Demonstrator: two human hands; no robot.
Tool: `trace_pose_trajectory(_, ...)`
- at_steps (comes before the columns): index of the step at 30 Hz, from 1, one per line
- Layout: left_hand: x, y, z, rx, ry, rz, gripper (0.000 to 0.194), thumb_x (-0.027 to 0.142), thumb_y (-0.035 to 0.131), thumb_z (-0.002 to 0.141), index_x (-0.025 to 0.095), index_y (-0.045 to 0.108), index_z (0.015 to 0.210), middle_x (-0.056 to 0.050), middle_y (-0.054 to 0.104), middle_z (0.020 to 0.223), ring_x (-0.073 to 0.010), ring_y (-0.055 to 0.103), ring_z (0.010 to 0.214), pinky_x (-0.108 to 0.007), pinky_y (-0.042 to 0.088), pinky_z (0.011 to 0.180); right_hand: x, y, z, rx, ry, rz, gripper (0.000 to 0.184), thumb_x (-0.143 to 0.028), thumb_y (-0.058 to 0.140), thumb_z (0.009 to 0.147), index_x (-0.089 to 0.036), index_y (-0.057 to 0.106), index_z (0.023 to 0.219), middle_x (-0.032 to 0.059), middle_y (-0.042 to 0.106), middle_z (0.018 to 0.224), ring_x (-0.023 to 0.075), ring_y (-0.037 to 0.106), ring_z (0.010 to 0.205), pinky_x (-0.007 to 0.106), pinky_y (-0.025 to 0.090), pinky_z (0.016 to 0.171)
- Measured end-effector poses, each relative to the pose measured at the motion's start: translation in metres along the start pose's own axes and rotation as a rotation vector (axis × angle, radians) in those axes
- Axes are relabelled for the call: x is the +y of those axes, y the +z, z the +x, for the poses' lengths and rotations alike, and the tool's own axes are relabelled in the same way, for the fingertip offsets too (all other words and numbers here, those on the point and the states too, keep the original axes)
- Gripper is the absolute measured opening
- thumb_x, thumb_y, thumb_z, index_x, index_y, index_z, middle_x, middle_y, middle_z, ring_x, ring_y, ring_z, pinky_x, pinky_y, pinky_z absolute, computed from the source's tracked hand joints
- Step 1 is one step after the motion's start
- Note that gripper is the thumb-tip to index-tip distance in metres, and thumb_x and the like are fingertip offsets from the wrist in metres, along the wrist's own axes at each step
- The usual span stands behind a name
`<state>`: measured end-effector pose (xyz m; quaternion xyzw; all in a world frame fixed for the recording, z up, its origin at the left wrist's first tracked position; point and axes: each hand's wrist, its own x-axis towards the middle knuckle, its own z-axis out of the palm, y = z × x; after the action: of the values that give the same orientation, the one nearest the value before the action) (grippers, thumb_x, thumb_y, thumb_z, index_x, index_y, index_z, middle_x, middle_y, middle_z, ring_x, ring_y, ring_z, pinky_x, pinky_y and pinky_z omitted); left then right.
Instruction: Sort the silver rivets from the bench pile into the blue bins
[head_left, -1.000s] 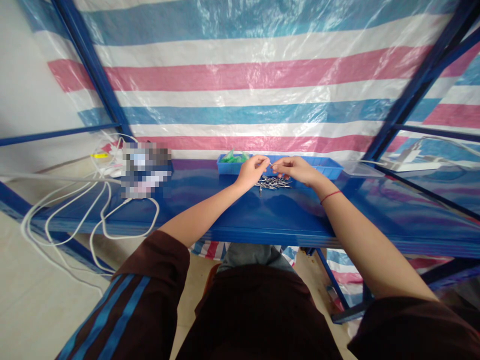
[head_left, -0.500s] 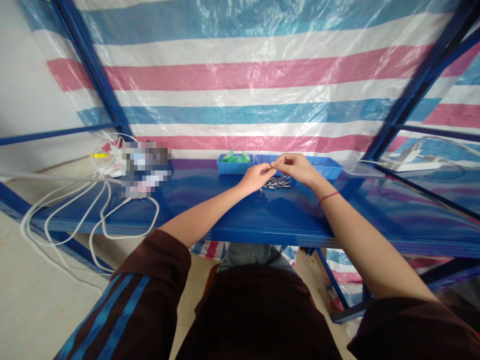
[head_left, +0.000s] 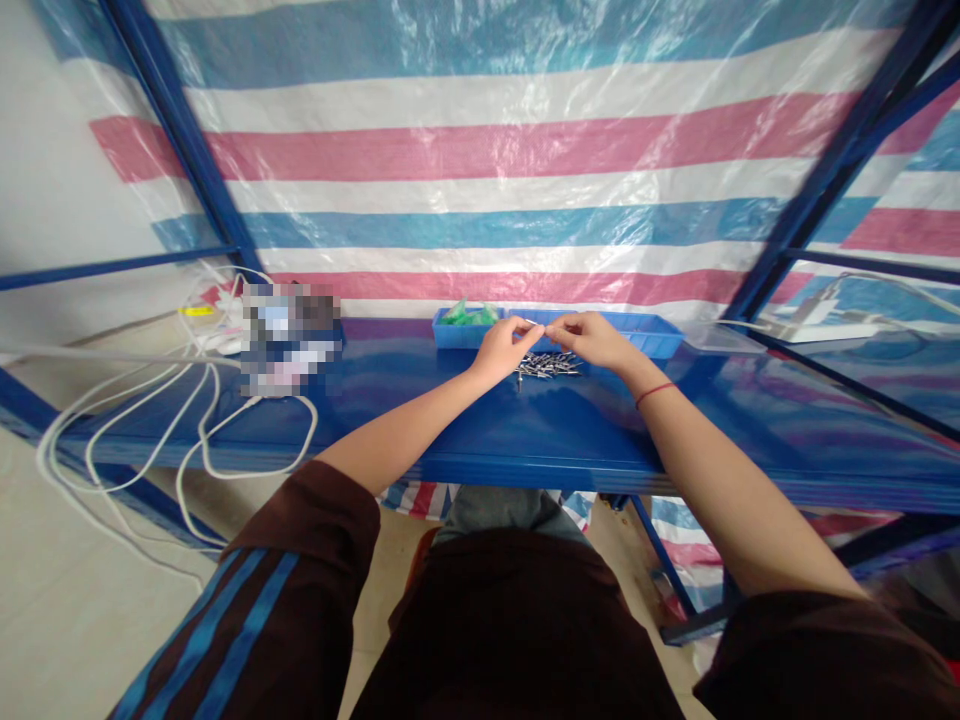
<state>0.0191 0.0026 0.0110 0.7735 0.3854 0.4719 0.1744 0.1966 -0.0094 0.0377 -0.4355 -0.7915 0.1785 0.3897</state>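
Note:
My left hand point(head_left: 504, 350) is closed in a pinch, and a slim, shiny metal piece point(head_left: 531, 322) shows between its thumb and forefinger. Fingertips of my right hand point(head_left: 592, 340) are pinched together close beside the left thumb; whatever they grip is too small to make out. Below both hands, a pile of slim metal pieces point(head_left: 550, 366) lies on the blue table point(head_left: 480, 420), with one piece standing apart at its left. Behind the hands is a long blue bin point(head_left: 651, 335), partly covered by them. A smaller blue bin point(head_left: 459, 336) holds green plastic pieces point(head_left: 471, 315).
White cables point(head_left: 217, 440) loop over the table's left end beside a blurred-out bundle point(head_left: 291, 340). A clear plastic lid point(head_left: 724, 338) lies right of the long bin, and a white power strip point(head_left: 829, 322) sits farther right. Blue frame posts point(head_left: 817, 170) flank a striped sheet point(head_left: 487, 150).
My left hand has turned slightly and its fingers have shifted, so the metal piece now shows between them. My right hand stays close by, its fingertips a little lower.

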Motion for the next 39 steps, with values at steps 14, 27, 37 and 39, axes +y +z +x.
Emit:
trace_pose_trajectory(14,0.015,-0.015,-0.014,-0.442,0.05,0.567,0.047,0.057,0.048,0.084,0.025,0.063,0.114,-0.009,0.055,0.125,-0.0318,0.047,0.116,-0.045,0.04,0.091,0.029,-0.035,-0.003,0.611,0.673,0.25,0.021,-0.032,0.049,0.085,-0.015,0.057,0.075,-0.005,0.037,0.049,0.0072,0.028,0.039,0.023,0.023,0.038)
trace_pose_trajectory(27,0.032,-0.041,-0.007,-0.729,-0.047,0.704,0.042,0.052,0.05,0.081,0.016,0.065,0.066,-0.008,0.065,0.067,-0.0201,0.059,0.066,-0.027,0.034,0.058,0.016,-0.018,-0.001,-0.047,0.165,-0.207,0.031,-0.043,0.055,0.076,-0.016,0.059,0.061,-0.0003,0.052,0.058,0.0113,0.044,0.057,0.026,0.035,0.056)
trace_pose_trajectory(37,0.014,-0.027,0.0,-0.357,0.004,0.267,0.03,0.034,0.044,0.088,0.016,0.063,0.074,-0.004,0.066,0.073,-0.015,0.058,0.069,-0.025,0.038,0.064,-0.019,-0.006,-0.008,-0.272,0.148,-0.002,0.023,-0.031,0.06,0.073,-0.017,0.067,0.089,0.0045,0.07,0.086,0.0157,0.059,0.073,0.027,0.045,0.066)
trace_pose_trajectory(39,0.012,-0.022,0.002,-0.285,-0.033,0.135,0.029,0.032,0.043,0.089,0.015,0.063,0.076,-0.004,0.066,0.075,-0.0129,0.057,0.065,-0.024,0.039,0.063,-0.024,-0.002,-0.009,-0.281,0.194,0.123,0.025,-0.028,0.064,0.071,-0.017,0.064,0.094,0.0059,0.071,0.09,0.0159,0.061,0.075,0.026,0.047,0.065)
